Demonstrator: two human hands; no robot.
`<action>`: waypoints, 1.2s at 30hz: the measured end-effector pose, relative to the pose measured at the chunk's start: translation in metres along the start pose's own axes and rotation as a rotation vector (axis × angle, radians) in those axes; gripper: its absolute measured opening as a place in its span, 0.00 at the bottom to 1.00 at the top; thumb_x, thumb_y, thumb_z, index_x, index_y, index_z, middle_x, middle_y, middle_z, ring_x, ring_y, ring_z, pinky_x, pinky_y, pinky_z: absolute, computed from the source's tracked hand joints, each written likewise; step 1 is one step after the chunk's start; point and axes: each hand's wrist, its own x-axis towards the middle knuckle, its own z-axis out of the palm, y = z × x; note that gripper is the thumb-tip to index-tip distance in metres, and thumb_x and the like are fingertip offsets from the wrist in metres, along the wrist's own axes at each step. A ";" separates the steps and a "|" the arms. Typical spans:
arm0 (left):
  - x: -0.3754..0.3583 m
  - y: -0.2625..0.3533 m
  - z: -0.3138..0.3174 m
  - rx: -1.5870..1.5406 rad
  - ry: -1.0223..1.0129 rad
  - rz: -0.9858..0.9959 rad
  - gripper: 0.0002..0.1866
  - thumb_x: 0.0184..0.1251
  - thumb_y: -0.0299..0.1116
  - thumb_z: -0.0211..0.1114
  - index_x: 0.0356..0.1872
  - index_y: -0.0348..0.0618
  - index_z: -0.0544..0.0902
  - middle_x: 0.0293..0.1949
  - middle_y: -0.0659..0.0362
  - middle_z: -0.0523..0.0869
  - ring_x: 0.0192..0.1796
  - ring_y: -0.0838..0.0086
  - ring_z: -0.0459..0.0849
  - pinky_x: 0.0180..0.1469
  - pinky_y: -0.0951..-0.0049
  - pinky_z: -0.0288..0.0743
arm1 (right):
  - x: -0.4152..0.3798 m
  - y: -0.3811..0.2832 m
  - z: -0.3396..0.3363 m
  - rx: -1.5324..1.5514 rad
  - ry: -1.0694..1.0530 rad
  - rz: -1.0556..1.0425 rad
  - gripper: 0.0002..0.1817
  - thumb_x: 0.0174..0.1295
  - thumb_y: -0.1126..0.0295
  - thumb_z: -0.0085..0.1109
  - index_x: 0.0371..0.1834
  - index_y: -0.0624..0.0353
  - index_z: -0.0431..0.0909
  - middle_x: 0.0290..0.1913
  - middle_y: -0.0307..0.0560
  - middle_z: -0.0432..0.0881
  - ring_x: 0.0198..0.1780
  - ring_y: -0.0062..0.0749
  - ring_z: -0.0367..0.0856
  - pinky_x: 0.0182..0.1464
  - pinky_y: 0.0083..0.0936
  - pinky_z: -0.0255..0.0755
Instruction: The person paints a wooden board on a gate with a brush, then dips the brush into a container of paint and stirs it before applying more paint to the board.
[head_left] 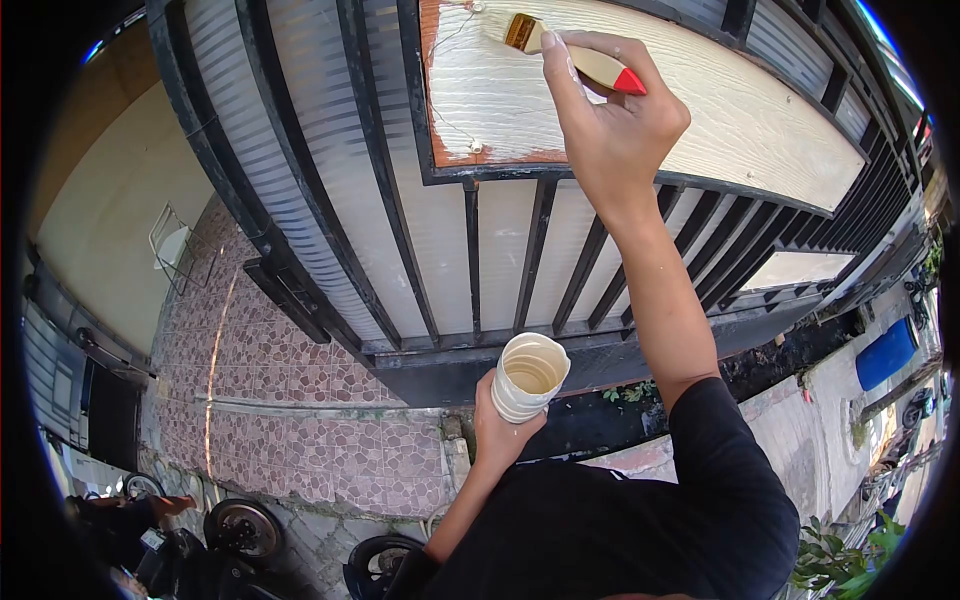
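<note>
My right hand grips a paintbrush with a pale wooden handle and red tip. Its bristles rest at the upper left part of a wood-grained board. Cream paint covers most of that board, while reddish brown shows along its left and lower left edges. Lower down, my left hand is wrapped around a ribbed plastic cup. The cup is smeared with cream paint and has some liquid paint inside.
A black metal gate with upright bars frames the board. Below it runs a dark ditch. Patterned tiles lie at left, with a white chair beyond. Motorcycles stand lower left; a blue drum lies at right.
</note>
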 end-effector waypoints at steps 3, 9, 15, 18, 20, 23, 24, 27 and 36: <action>-0.002 0.002 -0.001 -0.011 -0.009 -0.004 0.49 0.52 0.34 0.90 0.75 0.37 0.71 0.65 0.44 0.84 0.68 0.49 0.86 0.71 0.52 0.79 | 0.008 0.004 0.007 0.020 0.041 -0.028 0.06 0.66 0.73 0.81 0.40 0.61 0.91 0.32 0.46 0.93 0.29 0.27 0.91 0.34 0.21 0.80; -0.005 0.002 -0.002 -0.004 -0.002 -0.009 0.49 0.52 0.34 0.90 0.75 0.37 0.71 0.65 0.44 0.84 0.68 0.49 0.86 0.72 0.52 0.78 | -0.004 -0.012 -0.001 -0.013 -0.056 0.036 0.05 0.66 0.74 0.80 0.40 0.62 0.91 0.34 0.48 0.94 0.31 0.31 0.92 0.36 0.23 0.81; -0.005 0.006 -0.003 -0.005 -0.010 -0.027 0.49 0.51 0.33 0.90 0.75 0.37 0.72 0.66 0.44 0.83 0.69 0.49 0.85 0.73 0.53 0.78 | 0.004 -0.026 0.016 -0.028 -0.054 -0.252 0.09 0.63 0.78 0.80 0.43 0.61 0.88 0.40 0.51 0.92 0.36 0.41 0.92 0.36 0.28 0.84; -0.004 0.004 -0.002 -0.008 -0.001 -0.025 0.49 0.51 0.33 0.90 0.75 0.37 0.72 0.66 0.44 0.83 0.69 0.49 0.85 0.73 0.53 0.78 | 0.006 -0.026 0.031 -0.100 -0.021 -0.368 0.09 0.62 0.79 0.82 0.41 0.61 0.89 0.38 0.50 0.93 0.36 0.40 0.93 0.38 0.26 0.85; -0.005 0.003 -0.002 -0.003 0.002 -0.020 0.49 0.51 0.33 0.90 0.75 0.37 0.72 0.66 0.44 0.83 0.69 0.49 0.85 0.73 0.53 0.78 | 0.004 -0.029 0.034 -0.127 -0.046 -0.323 0.08 0.63 0.78 0.81 0.41 0.60 0.89 0.37 0.48 0.92 0.34 0.38 0.91 0.36 0.26 0.83; -0.004 0.003 -0.003 0.013 0.011 -0.004 0.49 0.52 0.33 0.90 0.75 0.37 0.71 0.66 0.44 0.83 0.69 0.49 0.85 0.72 0.53 0.78 | 0.002 -0.033 0.034 -0.179 -0.087 -0.233 0.07 0.64 0.77 0.81 0.39 0.60 0.88 0.35 0.46 0.91 0.30 0.35 0.88 0.32 0.26 0.79; -0.004 0.002 -0.003 0.004 0.015 -0.007 0.49 0.52 0.33 0.90 0.75 0.37 0.71 0.66 0.44 0.84 0.69 0.49 0.86 0.72 0.53 0.78 | 0.000 -0.034 0.032 -0.201 -0.104 -0.187 0.07 0.65 0.76 0.80 0.38 0.60 0.88 0.34 0.45 0.90 0.29 0.33 0.86 0.31 0.27 0.77; -0.006 0.001 -0.005 0.009 0.027 0.006 0.49 0.52 0.33 0.90 0.74 0.38 0.71 0.65 0.44 0.84 0.68 0.49 0.86 0.71 0.52 0.79 | 0.001 -0.041 0.022 -0.145 -0.175 -0.105 0.09 0.62 0.80 0.77 0.42 0.64 0.84 0.34 0.51 0.85 0.30 0.44 0.86 0.32 0.33 0.80; -0.005 0.003 -0.003 -0.009 0.004 0.018 0.49 0.52 0.33 0.90 0.75 0.37 0.71 0.65 0.44 0.84 0.67 0.49 0.87 0.70 0.53 0.80 | 0.008 -0.029 0.027 -0.070 -0.108 -0.215 0.07 0.65 0.79 0.76 0.40 0.63 0.84 0.33 0.50 0.85 0.30 0.42 0.86 0.32 0.32 0.78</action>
